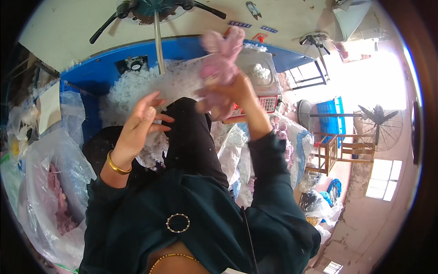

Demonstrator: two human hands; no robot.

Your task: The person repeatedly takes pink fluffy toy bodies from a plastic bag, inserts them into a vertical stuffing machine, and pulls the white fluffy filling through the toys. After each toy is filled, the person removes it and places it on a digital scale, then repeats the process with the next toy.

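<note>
My right hand (240, 92) grips a pink plush rabbit (219, 66) by its lower body, with the long ears pointing up and away from me. The toy is slightly smeared by motion. Held over my lap, my left hand (139, 121) is empty, its fingers apart. Beyond it, a metal tube (158, 43) comes down from a machine toward a heap of fluffy white stuffing (132, 89). Beside the rabbit, on the right, stands a red scale (268, 104) with a keypad. A tuft of stuffing (261, 71) lies on its metal pan.
A clear plastic bag (57, 150) with pink plush pieces sits at my left. Another bag (296, 141) with pink plush is at my right. Farther right are a blue crate (331, 114), a wooden chair (326, 155) and a standing fan (378, 128). A blue panel (182, 44) edges the stuffing.
</note>
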